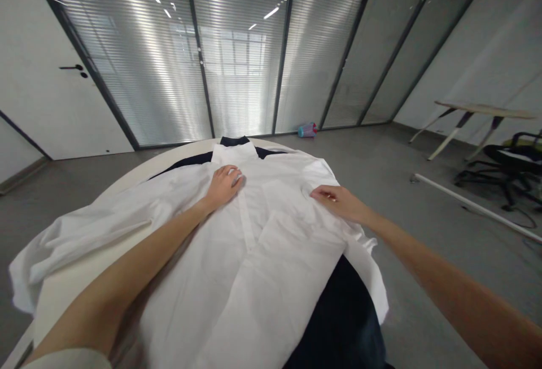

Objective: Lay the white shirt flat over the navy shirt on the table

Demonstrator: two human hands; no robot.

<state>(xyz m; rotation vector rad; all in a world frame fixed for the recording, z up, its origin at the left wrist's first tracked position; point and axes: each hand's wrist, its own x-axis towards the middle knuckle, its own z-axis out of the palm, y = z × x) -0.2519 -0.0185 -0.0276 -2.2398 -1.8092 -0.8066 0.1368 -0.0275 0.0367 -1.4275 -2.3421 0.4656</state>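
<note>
A white long-sleeved shirt (pixel 271 244) lies front side up, its collar at the far end and one sleeve stretched out to the left. My left hand (pixel 226 183) rests flat on its upper chest beside the button placket, fingers loosely spread. At the right side of the chest, my right hand (pixel 336 199) has its thumb and fingers pinched together on the shirt's fabric. Beneath the shirt, a dark navy garment (pixel 342 312) shows at the lower right and around the collar. The rest of the dark garment is hidden.
Under the clothes is a round cream table (pixel 135 179). A pink and blue bucket-like object (pixel 307 130) lies by the glass partition. To the right are a wooden-topped table (pixel 483 110), a black office chair (pixel 512 160) and a white pole (pixel 474 205) near the floor.
</note>
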